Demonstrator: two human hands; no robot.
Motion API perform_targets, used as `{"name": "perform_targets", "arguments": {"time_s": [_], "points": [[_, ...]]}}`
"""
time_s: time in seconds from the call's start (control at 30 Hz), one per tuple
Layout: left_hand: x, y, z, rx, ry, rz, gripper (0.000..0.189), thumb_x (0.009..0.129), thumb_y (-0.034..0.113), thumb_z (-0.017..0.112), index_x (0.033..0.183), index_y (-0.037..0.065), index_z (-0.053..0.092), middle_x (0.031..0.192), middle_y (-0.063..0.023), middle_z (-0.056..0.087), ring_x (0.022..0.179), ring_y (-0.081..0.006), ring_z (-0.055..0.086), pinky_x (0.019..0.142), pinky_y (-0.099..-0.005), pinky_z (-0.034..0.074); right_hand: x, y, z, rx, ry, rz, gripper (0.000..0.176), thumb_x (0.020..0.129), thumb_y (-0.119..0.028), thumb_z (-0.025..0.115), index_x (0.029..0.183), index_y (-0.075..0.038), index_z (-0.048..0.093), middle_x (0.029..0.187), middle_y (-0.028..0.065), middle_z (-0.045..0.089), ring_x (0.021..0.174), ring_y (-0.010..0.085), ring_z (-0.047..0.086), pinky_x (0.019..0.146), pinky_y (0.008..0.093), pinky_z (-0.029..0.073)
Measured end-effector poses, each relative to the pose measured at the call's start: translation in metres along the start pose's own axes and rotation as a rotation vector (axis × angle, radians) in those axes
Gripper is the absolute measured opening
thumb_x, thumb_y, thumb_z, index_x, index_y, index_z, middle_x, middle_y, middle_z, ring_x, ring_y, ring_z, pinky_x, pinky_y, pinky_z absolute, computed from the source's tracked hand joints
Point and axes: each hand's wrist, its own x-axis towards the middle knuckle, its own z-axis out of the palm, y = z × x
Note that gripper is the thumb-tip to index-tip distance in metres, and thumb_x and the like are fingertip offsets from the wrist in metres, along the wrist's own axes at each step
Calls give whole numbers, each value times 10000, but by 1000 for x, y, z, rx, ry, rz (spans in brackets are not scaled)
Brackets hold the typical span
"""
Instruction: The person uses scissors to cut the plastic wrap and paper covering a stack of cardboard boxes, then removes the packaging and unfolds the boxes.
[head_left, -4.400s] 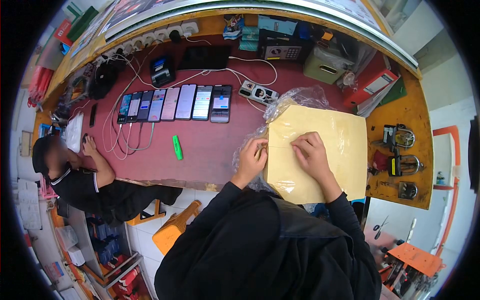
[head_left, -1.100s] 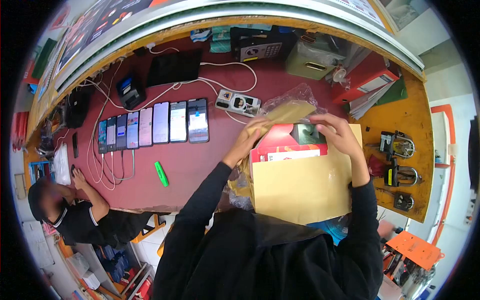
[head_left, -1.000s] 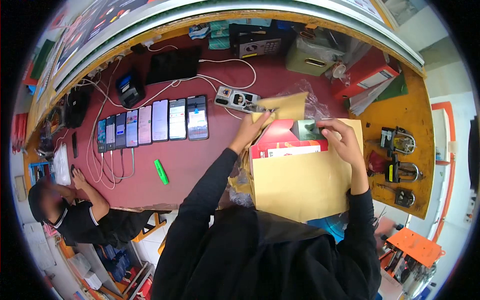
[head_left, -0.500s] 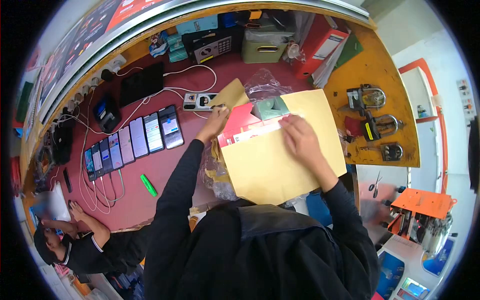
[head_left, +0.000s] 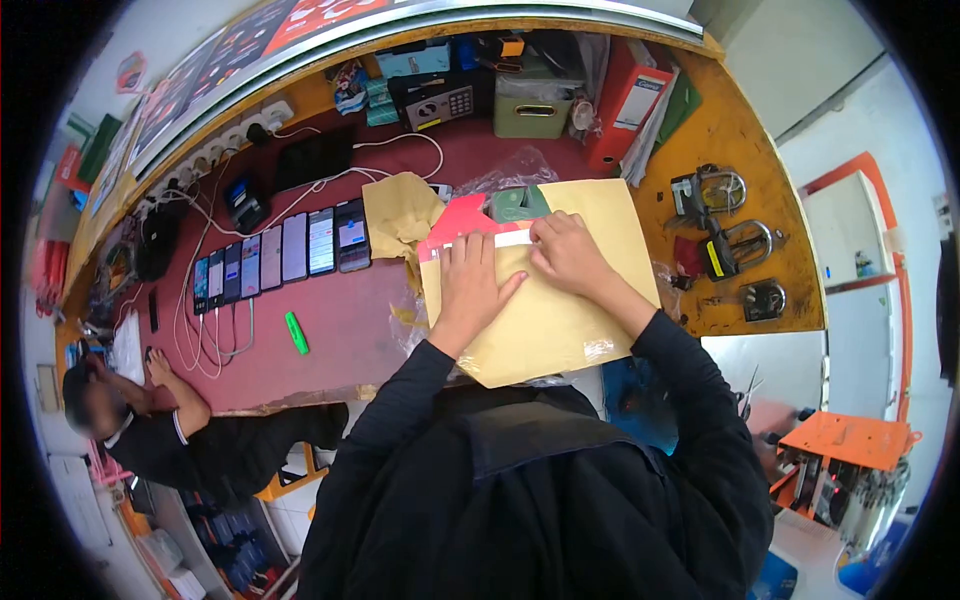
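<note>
A large sheet of manila paper [head_left: 560, 335] lies in front of me, with clear tape along its lower right. Flat on its left part rests my left hand [head_left: 470, 295], fingers stretched out and thumb apart. My right hand [head_left: 575, 255] has its fingers curled in at the paper's upper edge, beside a white strip [head_left: 512, 238]; its fingertips are partly hidden. Beyond that edge show red card [head_left: 462, 220] and a dark green piece [head_left: 520, 204]. Crumpled brown paper [head_left: 400, 212] sticks out at the left, and clear plastic wrap [head_left: 510, 168] lies behind.
Several phones [head_left: 295, 248] stand in a row at left, some with cables. A green highlighter [head_left: 297, 333] lies nearer me. Padlocks [head_left: 722, 250] rest on the wooden board at right. Behind are a keypad safe [head_left: 435, 103] and red binder [head_left: 630, 105]. Another person [head_left: 180, 430] sits at left.
My left hand has left the crumpled brown paper and now lies flat on the manila paper. My right hand has curled its fingers at the upper edge. The view has shifted.
</note>
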Motion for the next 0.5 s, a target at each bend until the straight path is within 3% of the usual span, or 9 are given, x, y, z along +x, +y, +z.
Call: {"name": "perform_targets", "arguments": {"time_s": [0.17,0.23,0.27,0.33,0.43,0.5], "points": [[-4,18,-8,67,-82,-80,529,740,419,686,1040,14,525,1089,-135,509,994,-302,450,876,-446,364,-5,-3,-1,-17,24,-124,288,771,-359,664,759,-76,616,734,69,580,794,259,545,733,377,393],[-9,22,3,84,-91,70,404,746,357,686,968,47,552,957,-123,588,910,-291,535,802,-417,423,-10,2,-5,12,-86,-252,461,750,-546,637,714,-88,679,698,74,612,769,247,578,685,373,420],[-13,24,9,89,-91,58,404,746,357,686,968,47,552,957,-123,588,910,-291,535,802,-417,423,-11,6,-5,21,-90,-261,461,750,-546,637,714,-88,679,698,74,612,769,247,578,685,373,420],[-23,29,17,-88,-236,11,293,775,292,661,942,76,553,800,-102,619,771,-285,597,658,-408,451,-12,11,-5,117,-199,-337,459,736,-569,634,698,-115,690,622,66,610,675,247,606,626,379,458],[-31,42,15,-63,-184,-28,246,781,270,652,911,80,567,713,-102,625,686,-280,621,585,-377,463,-15,12,-7,166,-217,-354,450,735,-578,635,687,-135,701,625,71,635,601,267,616,575,374,483],[-29,50,3,-109,-198,-102,302,766,305,671,943,79,579,737,-106,631,703,-284,625,604,-385,469,-15,9,-12,148,-249,-341,447,737,-574,637,692,-134,703,636,77,644,593,279,618,559,376,484]]}}
